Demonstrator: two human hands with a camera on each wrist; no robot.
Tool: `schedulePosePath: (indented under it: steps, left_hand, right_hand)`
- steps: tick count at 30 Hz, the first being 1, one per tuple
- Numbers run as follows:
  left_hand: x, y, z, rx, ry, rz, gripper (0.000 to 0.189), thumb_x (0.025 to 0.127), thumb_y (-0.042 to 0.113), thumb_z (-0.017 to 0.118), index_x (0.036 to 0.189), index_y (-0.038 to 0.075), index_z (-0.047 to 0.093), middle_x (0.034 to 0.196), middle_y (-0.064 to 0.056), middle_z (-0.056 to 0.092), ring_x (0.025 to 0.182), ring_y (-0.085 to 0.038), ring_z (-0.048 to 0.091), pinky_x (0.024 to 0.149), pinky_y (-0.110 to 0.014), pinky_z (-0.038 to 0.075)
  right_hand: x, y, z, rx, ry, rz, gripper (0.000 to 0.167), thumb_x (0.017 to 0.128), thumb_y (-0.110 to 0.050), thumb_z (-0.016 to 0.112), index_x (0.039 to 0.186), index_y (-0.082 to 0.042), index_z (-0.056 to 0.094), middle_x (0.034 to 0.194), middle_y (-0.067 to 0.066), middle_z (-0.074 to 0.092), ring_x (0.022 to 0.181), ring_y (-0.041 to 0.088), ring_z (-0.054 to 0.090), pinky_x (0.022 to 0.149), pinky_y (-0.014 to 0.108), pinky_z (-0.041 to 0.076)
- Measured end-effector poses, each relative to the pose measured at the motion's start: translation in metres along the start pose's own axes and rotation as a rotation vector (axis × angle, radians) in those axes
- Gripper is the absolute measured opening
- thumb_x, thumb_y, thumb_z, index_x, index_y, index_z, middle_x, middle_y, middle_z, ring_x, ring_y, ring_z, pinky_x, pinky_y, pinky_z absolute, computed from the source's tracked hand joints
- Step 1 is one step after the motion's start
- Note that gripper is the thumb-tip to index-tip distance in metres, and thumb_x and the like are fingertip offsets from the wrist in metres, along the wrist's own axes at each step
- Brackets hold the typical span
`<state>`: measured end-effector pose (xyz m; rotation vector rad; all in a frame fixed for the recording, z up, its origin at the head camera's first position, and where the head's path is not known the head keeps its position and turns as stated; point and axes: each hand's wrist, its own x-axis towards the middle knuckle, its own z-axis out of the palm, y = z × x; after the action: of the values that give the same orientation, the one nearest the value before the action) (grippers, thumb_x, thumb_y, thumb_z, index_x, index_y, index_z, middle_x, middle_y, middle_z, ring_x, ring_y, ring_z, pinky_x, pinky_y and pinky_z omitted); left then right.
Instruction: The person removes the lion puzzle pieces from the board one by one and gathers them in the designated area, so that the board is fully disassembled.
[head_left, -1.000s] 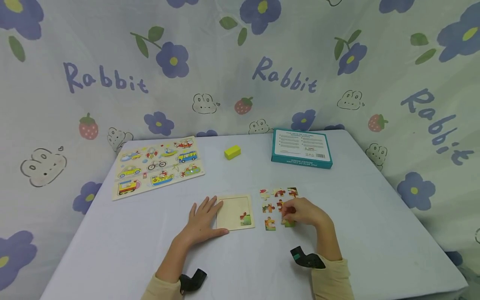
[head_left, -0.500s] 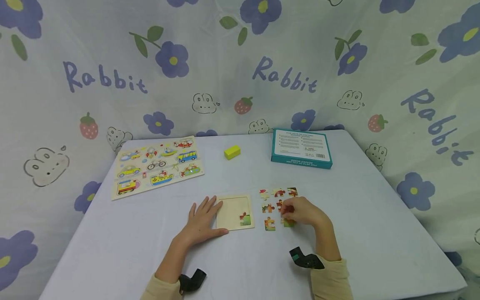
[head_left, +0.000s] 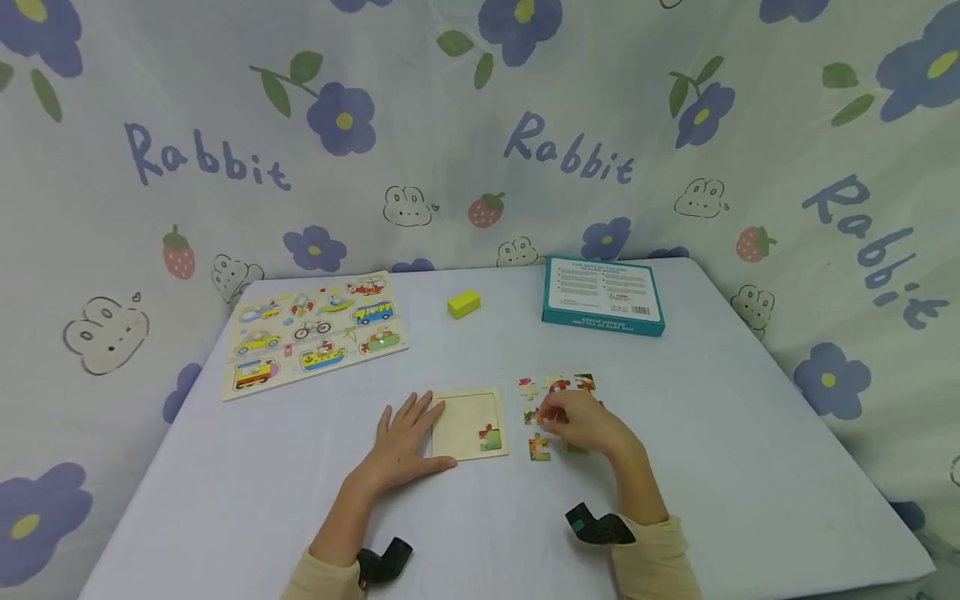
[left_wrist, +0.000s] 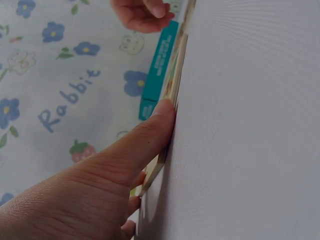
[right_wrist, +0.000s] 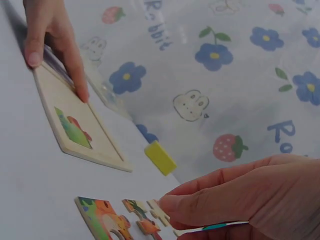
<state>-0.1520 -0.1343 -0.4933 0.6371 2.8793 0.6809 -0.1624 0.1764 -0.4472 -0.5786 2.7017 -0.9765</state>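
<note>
My left hand lies with fingers spread along the left side of a square wooden puzzle tray. Its thumb touches the tray's near edge; the index fingertip rests on the frame. One green-and-red jigsaw piece sits in the tray's near right corner. Right of the tray, several loose jigsaw pieces lie in rows. Over the middle row, my right hand has thumb and fingertips drawn together, hiding some pieces. In the right wrist view, I cannot tell whether its fingertips hold a piece.
A yellow block stands behind the tray. At the back left lies a vehicle puzzle board. A teal box lies at the back right. Behind the white-covered table hangs a patterned curtain.
My right hand has shifted left across the loose pieces, from the right side of the rows toward the left column. The left hand stays in place on the tray.
</note>
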Motion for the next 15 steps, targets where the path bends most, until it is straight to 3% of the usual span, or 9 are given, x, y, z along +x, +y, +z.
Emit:
schedulePosePath:
  steps: [10, 15]
  left_hand:
    - [0.000, 0.002, -0.002, -0.006, 0.009, 0.004, 0.092, 0.070, 0.062, 0.066, 0.141, 0.012, 0.036, 0.149, -0.011, 0.022, 0.137, -0.032, 0.010, 0.104, -0.059, 0.000]
    - [-0.001, 0.003, -0.002, -0.014, 0.031, 0.017, 0.091, 0.070, 0.061, 0.067, 0.140, 0.011, 0.038, 0.148, -0.012, 0.025, 0.137, -0.033, 0.013, 0.103, -0.060, 0.002]
  right_hand:
    - [0.011, -0.015, 0.018, -0.074, 0.022, -0.090, 0.017, 0.082, -0.009, 0.068, 0.098, -0.008, 0.065, 0.093, 0.002, 0.059, 0.079, 0.016, 0.051, 0.067, 0.027, 0.046]
    - [0.015, -0.020, 0.030, -0.166, 0.032, -0.133, 0.022, 0.081, -0.010, 0.069, 0.102, -0.010, 0.063, 0.104, 0.002, 0.057, 0.094, 0.016, 0.052, 0.080, 0.032, 0.047]
